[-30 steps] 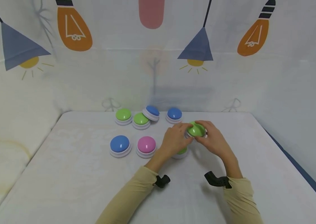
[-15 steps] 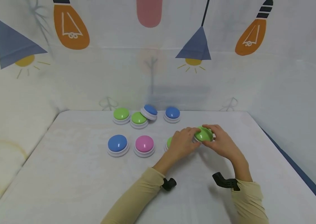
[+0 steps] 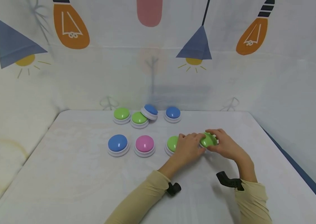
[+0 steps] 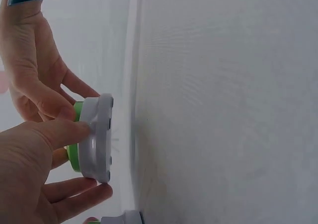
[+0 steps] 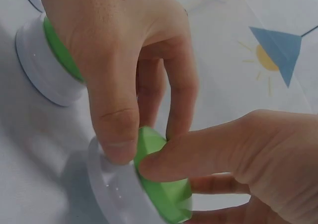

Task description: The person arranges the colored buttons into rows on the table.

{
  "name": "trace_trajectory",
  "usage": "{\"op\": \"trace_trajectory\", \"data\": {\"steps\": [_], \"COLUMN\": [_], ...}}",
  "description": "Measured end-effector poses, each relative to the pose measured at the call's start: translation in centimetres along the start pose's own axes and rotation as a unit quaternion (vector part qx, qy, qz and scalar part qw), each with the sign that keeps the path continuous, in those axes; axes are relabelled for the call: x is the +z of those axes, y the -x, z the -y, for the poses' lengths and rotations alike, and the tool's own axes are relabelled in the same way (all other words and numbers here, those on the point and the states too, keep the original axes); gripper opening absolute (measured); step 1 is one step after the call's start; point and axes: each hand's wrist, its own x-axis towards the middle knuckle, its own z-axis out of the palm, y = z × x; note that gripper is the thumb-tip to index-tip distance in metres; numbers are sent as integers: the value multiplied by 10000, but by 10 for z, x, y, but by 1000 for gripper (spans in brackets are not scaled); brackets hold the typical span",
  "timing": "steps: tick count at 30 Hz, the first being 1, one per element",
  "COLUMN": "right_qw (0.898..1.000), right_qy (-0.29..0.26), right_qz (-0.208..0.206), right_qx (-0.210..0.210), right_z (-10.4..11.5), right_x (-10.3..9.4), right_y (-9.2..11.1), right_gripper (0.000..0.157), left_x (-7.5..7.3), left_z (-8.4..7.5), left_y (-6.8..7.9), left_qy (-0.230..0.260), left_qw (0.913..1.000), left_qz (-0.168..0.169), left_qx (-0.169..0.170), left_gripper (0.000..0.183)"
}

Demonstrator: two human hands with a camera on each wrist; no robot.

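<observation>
My left hand [image 3: 188,150] and right hand [image 3: 227,145] together hold a round push button [image 3: 208,140] with a green dome and a white base. In the left wrist view the white base [image 4: 97,139] is seen side-on, slightly off the table. The left thumb lies on the base while the right thumb [image 5: 166,162] presses along the green dome. Close beside my left hand stands another green button [image 3: 172,143], partly covered by it. Further left in that row are a pink button [image 3: 145,144] and a blue button [image 3: 118,143].
Toward the back of the white table [image 3: 76,186] are a green button [image 3: 121,114], a second green button [image 3: 139,118], and a blue button [image 3: 150,109] leaning tilted on it. Another blue button [image 3: 173,113] stands to their right. A printed curtain [image 3: 113,68] hangs behind.
Both hands have carried the green button to the right and nearer to me, bringing it lower. The green button left of my left hand has come more into view.
</observation>
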Motion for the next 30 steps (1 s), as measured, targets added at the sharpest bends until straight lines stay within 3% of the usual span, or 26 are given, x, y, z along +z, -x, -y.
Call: {"op": "trace_trajectory", "data": {"steps": [13, 30], "right_qw": [9989, 9976], "right_qy": [16, -1], "right_qz": [398, 629], "right_qx": [237, 274], "right_z": [2, 6], "right_x": [0, 7], "right_y": [2, 2], "right_gripper": [65, 68], "left_x": [0, 6], "left_z": [-6, -6], "left_y": [1, 4], "left_qy": [39, -196], "left_qw": [9988, 9986], "left_qz": [485, 481], "left_qx": [64, 124], "left_gripper": [52, 48]}}
